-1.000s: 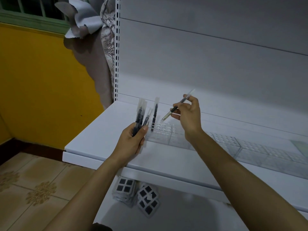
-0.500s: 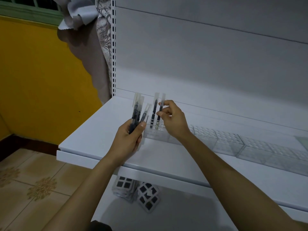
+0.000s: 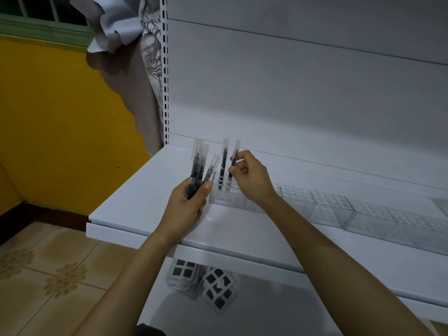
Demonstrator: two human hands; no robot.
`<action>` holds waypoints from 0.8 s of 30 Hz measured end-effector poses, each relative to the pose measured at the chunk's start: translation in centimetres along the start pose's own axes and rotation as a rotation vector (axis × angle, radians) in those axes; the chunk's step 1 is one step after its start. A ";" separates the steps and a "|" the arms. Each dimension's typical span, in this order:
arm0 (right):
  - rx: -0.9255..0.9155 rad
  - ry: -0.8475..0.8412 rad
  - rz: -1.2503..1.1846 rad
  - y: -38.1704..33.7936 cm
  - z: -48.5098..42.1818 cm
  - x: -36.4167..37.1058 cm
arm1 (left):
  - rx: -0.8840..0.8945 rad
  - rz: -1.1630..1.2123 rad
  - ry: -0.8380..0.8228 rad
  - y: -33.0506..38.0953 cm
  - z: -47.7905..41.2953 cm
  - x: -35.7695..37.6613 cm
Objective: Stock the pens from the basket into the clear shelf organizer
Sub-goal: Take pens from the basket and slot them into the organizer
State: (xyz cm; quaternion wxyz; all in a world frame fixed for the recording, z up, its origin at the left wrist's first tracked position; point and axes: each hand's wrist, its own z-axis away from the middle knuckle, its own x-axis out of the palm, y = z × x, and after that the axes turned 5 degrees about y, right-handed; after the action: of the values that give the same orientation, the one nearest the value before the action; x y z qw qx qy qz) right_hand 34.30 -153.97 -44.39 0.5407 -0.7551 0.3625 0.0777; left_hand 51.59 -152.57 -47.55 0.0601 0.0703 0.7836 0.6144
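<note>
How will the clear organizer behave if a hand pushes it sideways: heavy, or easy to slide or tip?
Probably light: the clear organizer looks like thin transparent plastic and holds only two pens. It likely slides easily, since the white shelf looks smooth. Tipping seems unlikely, because it sits low and wide.

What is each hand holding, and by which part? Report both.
Left hand grips a bundle of pens by their lower ends. Right hand pinches one pen mid-barrel, standing in the clear organizer.
</note>
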 end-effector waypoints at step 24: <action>0.293 -0.181 -0.512 -5.5 5.7 -0.5 | 0.045 0.035 -0.037 0.8 1.1 -0.2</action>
State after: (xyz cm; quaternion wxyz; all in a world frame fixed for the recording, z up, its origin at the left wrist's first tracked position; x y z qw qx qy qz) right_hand 38.98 -147.92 -42.19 0.6759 -0.7259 0.1181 -0.0474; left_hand 51.98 -151.37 -47.06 0.0622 0.0968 0.7946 0.5961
